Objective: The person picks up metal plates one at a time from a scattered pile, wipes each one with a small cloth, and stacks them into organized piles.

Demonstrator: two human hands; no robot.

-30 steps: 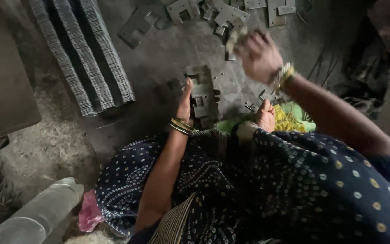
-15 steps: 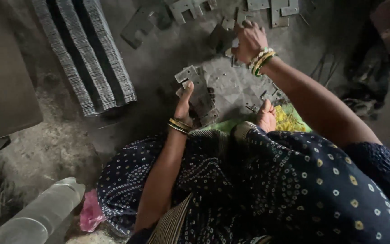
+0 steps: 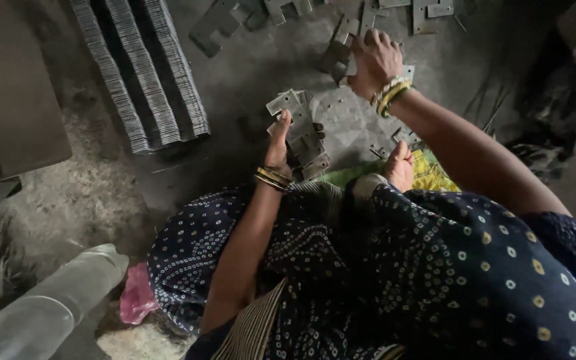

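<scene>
Head view: left hand [image 3: 279,143] fingers steady plate stack [image 3: 303,137]; right hand [image 3: 375,61] fingers grasp loose plate [image 3: 349,65].

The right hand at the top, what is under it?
Under the right hand lie flat grey metal plates on the grey floor. Whatever sits beneath the palm itself is covered.

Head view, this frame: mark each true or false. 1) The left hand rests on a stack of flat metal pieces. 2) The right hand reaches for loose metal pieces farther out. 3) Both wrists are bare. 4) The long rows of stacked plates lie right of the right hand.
1) True: the left hand rests on the stack of metal pieces.
2) True: the right hand is on the loose metal pieces.
3) False: both wear bangles.
4) False: the rows of stacked plates lie to the left.
</scene>
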